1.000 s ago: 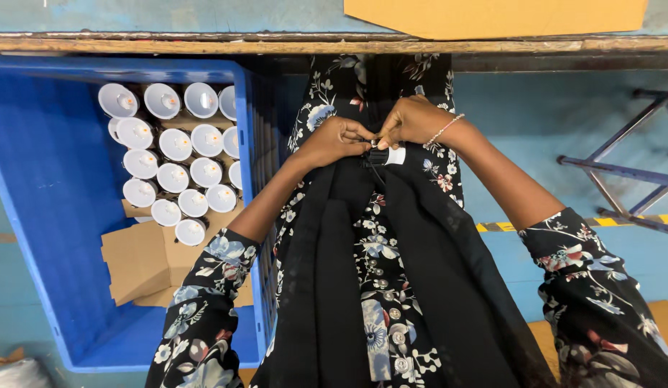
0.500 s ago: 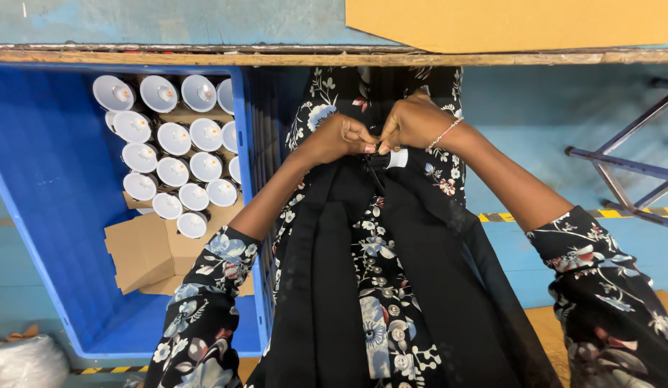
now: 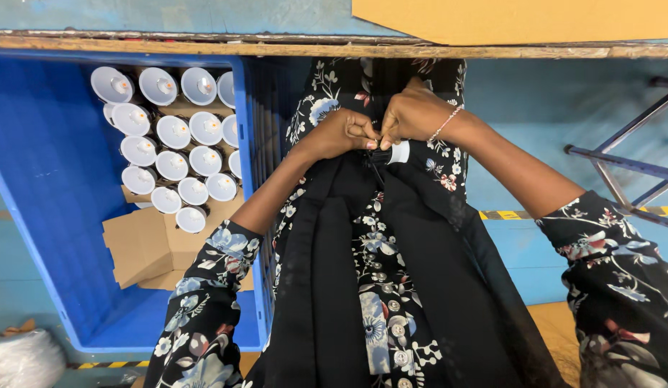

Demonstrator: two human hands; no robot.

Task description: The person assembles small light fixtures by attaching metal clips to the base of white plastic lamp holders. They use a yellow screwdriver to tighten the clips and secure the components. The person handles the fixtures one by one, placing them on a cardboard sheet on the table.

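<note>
Black fabric, plain and matte, makes up the garment [image 3: 413,302] that both hands work on: it hangs lengthwise away from the hands toward the bottom of the view, its long axis running from the pinched top end near the counter edge [image 3: 204,47] down over the person's lap, and it spreads wider the lower it falls. The left hand [image 3: 343,134] is curled into a loose fist, fingertips pinched shut on the top edge of the black cloth, with the forearm rising bare from a pushed-up floral sleeve [image 3: 204,316]. The right hand [image 3: 414,115] meets it knuckle to knuckle, thumb and fingers also closed narrowly on the same spot, wrist bent and wearing a thin beaded bracelet [image 3: 444,124]; just under its fingers a small white tag [image 3: 399,152] shows, and a short dark strap or cord [image 3: 377,171] dangles below the pinch, too small to tell apart further. The garment lies over a floral dress with a row of pale buttons [image 3: 391,316] showing through the gap down its middle. To the left of the hands stands a blue plastic crate [image 3: 46,215], holding rows of white cone-shaped spools [image 3: 173,132] packed upright, and folded brown cardboard [image 3: 143,244] beneath them. Above, a brown cardboard sheet [image 3: 513,20] rests on the counter. A blue metal frame [image 3: 621,169] stands at the right, and a clear plastic bag [image 3: 25,359] sits at the lower left corner.
</note>
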